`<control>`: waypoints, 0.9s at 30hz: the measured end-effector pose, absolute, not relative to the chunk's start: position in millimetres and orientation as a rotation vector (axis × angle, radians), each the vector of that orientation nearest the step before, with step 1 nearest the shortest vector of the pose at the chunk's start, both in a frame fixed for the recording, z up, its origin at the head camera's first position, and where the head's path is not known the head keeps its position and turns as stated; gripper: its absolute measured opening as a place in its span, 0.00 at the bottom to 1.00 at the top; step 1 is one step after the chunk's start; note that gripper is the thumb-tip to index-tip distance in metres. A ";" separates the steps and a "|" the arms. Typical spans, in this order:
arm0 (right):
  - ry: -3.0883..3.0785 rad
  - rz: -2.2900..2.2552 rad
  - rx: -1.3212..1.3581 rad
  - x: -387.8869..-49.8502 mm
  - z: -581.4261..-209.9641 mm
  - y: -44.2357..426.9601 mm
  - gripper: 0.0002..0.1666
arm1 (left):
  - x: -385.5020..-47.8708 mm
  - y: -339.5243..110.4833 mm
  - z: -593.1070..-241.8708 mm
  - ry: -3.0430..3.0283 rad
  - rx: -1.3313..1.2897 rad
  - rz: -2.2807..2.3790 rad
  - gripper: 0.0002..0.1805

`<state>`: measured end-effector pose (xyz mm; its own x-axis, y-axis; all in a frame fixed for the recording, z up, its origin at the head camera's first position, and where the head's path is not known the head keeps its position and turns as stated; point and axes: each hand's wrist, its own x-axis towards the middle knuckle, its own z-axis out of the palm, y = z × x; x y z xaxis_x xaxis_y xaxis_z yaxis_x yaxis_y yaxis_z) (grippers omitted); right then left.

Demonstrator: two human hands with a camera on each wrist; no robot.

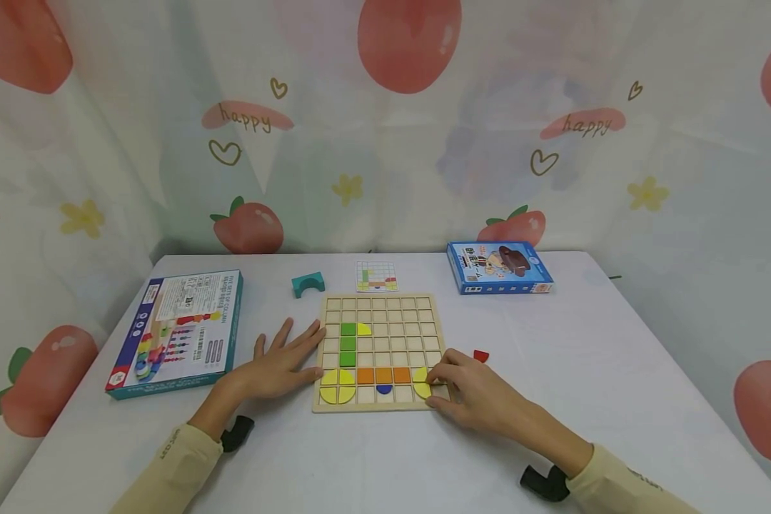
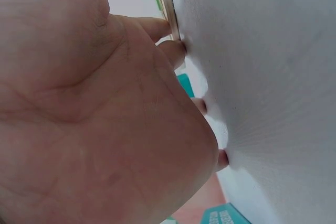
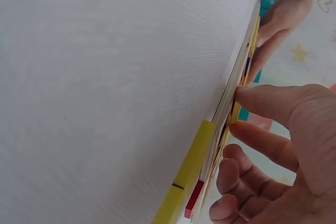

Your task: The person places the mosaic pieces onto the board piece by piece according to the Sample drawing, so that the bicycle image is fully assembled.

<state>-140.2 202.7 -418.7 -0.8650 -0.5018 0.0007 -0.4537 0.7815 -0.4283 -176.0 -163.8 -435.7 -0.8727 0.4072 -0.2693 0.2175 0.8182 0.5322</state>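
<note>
A wooden grid board [image 1: 398, 344] lies flat on the table, holding green squares [image 1: 348, 343], orange squares [image 1: 383, 375], a blue half-round piece [image 1: 383, 390] and yellow quarter-circle pieces [image 1: 337, 386]. My left hand [image 1: 273, 369] rests with spread fingers against its left edge; the left wrist view shows mostly the palm [image 2: 105, 114]. At the lower right of the board, my right hand [image 1: 475, 392] pinches a yellow quarter-circle piece [image 3: 234, 115] between thumb and forefinger. The other fingers [image 3: 228, 174] curl loosely. My right hand partly covers that corner.
A pattern card [image 1: 377, 276] and a teal arch block [image 1: 308, 283] lie beyond the board. Boxes stand left [image 1: 180, 332] and back right [image 1: 500, 268]. A red piece [image 1: 481, 355] lies right of the board; yellow pieces [image 3: 193, 156] show near it in the right wrist view.
</note>
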 end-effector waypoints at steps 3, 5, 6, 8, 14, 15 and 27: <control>2.857 -0.642 -0.767 -140.1 -418.5 202.5 0.14 | -175.8 -164.1 -435.5 2.626 0.472 0.710 0.45; 2.857 -0.641 -0.768 -140.0 -418.5 202.5 0.14 | -175.8 -164.1 -435.3 2.625 0.473 0.715 0.45; 2.857 -0.641 -0.769 -140.0 -418.5 202.5 0.14 | -175.6 -164.1 -435.3 2.626 0.472 0.716 0.45; 2.858 -0.639 -0.769 -139.9 -418.7 202.7 0.14 | -175.3 -163.9 -435.0 2.627 0.471 0.722 0.45; 2.858 -0.634 -0.764 -139.6 -418.9 202.9 0.15 | -175.1 -163.8 -435.3 2.634 0.473 0.718 0.45; 2.859 -0.634 -0.762 -139.4 -418.9 202.9 0.15 | -175.2 -163.9 -435.4 2.634 0.473 0.716 0.45; 2.891 -0.615 -0.790 -138.4 -415.8 215.2 0.14 | -177.2 -164.7 -439.1 2.641 0.474 0.707 0.44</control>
<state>-138.4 215.2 -415.8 -0.8634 -0.5038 0.0265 -0.4709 0.7860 -0.4006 -177.2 -164.7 -439.1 -0.8769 0.4061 -0.2571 0.2232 0.8178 0.5305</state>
